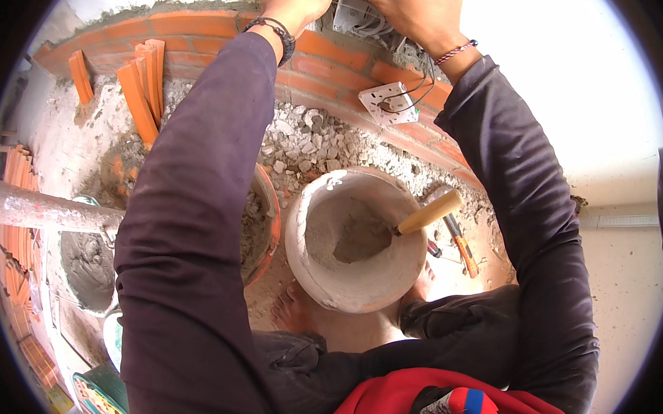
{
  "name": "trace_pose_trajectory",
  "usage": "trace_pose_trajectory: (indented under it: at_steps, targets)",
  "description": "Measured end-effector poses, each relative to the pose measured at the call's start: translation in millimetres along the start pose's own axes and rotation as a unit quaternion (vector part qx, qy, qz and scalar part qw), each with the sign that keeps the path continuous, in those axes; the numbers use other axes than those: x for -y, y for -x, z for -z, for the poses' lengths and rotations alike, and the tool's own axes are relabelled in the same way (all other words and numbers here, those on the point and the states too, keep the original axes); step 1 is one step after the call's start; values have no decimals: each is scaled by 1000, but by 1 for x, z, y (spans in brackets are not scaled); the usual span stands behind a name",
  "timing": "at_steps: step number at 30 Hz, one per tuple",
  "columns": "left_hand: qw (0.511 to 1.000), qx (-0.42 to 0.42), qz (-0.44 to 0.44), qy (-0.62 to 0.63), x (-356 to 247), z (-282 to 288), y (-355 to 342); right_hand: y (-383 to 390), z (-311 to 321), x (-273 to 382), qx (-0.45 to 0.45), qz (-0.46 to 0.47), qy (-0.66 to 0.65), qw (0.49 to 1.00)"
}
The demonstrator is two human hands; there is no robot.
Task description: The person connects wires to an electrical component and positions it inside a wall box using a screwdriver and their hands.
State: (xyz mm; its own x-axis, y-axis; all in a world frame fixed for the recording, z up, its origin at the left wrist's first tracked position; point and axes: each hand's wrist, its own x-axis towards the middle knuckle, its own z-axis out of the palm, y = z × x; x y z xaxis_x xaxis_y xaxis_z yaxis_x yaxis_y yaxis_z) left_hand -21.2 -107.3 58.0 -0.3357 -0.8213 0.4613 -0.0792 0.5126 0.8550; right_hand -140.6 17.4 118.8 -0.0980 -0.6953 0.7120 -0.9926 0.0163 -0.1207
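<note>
Both my arms reach up to the brick wall (333,50) at the top of the head view. My left hand (295,5) and my right hand (421,12) come close together there, fingers curled inward. The upper edge cuts off most fingers, so what they grip is hidden. Just below and between them sits a pale electrical box (358,16) set in the wall, with coiled wires inside. A white square socket plate (388,103) hangs on dark wires beneath my right hand, against the bricks.
A mortar-crusted bucket (302,270) stands between my feet, a wooden-handled tool (430,211) in it. Right of it lies an orange-handled tool (461,246). An orange-rimmed tub (274,234) and another mortar bucket (89,270) stand left. Rubble (307,142) and brick strips (138,104) line the wall.
</note>
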Motion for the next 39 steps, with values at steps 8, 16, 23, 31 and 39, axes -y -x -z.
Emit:
trace_pose_trajectory:
  at_steps: [8, 16, 23, 31, 39]
  targets:
    - [995, 86, 43, 23, -7, 8, 11, 0, -1, -11, 3, 60, 37, 997]
    - [978, 56, -78, 187, 14, 2, 33, 11, 4, -7, 31, 78, 21, 996]
    - [993, 42, -111, 15, -11, 0, 62, 17, 13, -21, 56, 90, 21, 994]
    - [989, -7, -108, -104, 12, -12, 65, 26, 41, -41, 34, 72, -11, 997]
    - [973, -38, -166, -155, 17, -17, 63, 40, 60, -71, 57, -1, -36, 998]
